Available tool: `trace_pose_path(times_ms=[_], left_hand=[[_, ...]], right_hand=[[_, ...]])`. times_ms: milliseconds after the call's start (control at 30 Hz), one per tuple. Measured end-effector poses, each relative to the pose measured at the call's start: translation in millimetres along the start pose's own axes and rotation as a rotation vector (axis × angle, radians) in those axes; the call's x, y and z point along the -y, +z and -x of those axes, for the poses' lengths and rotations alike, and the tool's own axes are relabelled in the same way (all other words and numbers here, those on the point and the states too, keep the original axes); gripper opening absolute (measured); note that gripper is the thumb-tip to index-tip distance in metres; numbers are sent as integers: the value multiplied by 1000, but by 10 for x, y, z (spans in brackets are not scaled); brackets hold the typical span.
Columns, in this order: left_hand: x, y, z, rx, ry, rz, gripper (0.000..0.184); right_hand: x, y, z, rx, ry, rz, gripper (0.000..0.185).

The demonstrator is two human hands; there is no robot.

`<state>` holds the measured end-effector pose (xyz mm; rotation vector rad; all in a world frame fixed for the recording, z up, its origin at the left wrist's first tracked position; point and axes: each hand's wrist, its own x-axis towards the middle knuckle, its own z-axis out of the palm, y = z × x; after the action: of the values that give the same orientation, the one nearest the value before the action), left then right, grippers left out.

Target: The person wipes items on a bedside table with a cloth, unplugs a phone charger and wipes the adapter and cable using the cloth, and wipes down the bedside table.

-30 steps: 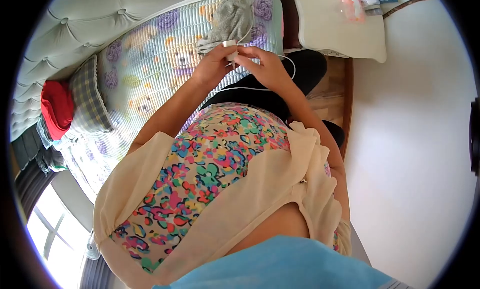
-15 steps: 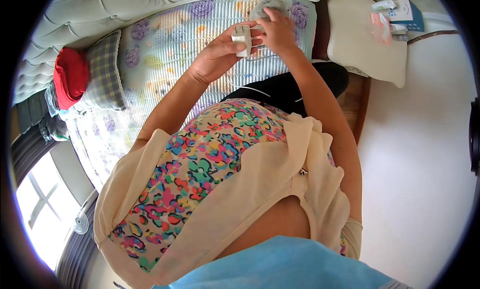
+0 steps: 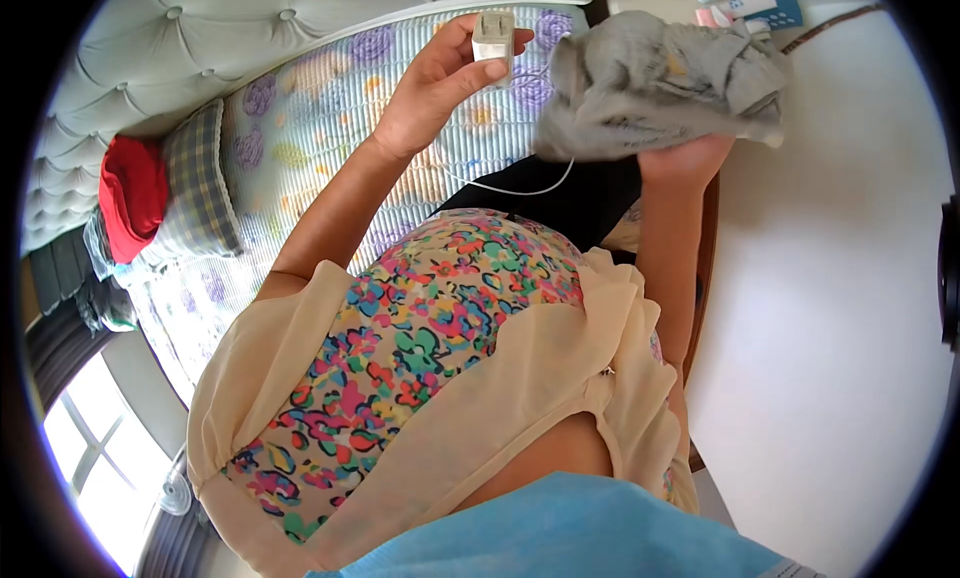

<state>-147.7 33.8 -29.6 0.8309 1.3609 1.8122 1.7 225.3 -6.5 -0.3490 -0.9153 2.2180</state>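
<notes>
My left hand (image 3: 428,98) is closed around a white charger plug (image 3: 493,38), its thumb pressed on the side and the prong end facing up. A thin white cable (image 3: 515,192) loops beneath the hand and over the dark-clad leg. On the right, my right hand (image 3: 690,163) holds up a crumpled grey cloth (image 3: 660,78), which is slightly blurred. The cloth hides most of that hand's fingers.
Below my hands lies a quilted bed mat (image 3: 330,98) with purple flowers. A checked pillow (image 3: 203,178) and a red cloth (image 3: 132,198) are at the left, by the tufted headboard (image 3: 230,38). A blue-and-white box (image 3: 775,3) stands on the bedside table at upper right.
My right hand has moved right and lifted the grey cloth off the bed; the cloth now spreads out over the bedside table's side. My left hand has risen slightly with the charger plug.
</notes>
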Motion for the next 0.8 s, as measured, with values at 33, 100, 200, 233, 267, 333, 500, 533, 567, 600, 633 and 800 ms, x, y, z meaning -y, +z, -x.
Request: trace_pose_path(times_ms=[33,100,200,233,267,333,500,533,567,600,633,800], left_hand=[[3,80,-36,24,41,5,42],[-9,252,-58,32,24,28,42],[-45,550,-110,85,-47,112,43],[32,607,-110,90,-67,15,43],[117,656,-108,91,-85,-84,43],[126,779,-158,122,363,-321,44],[73,834,-199,292,26,-229,49],[88,819,-211,302,22,-229,49],[103,801,-232,332,-20,-224,49],[98,796,-249,360,-61,-220,50],[4,823,-273,403,-135,-226,48],[-73,923,-278,329,-217,-219,39]], right_hand=[[14,55,107,111,-35,-132,59],[-129,-59,300,242,-401,498,58],[-266,-92,527,157,-71,-14,58],[-301,-68,570,101,96,-277,60],[-355,-33,573,42,68,24,61],[-208,301,597,12,-105,377,58],[-212,106,610,-88,-333,635,40],[-203,70,609,-98,-336,634,40],[-186,31,595,-85,-382,700,36],[-170,1,588,-70,-428,765,32],[-156,-30,598,-76,-434,762,32],[-47,-163,624,-89,-536,1078,27]])
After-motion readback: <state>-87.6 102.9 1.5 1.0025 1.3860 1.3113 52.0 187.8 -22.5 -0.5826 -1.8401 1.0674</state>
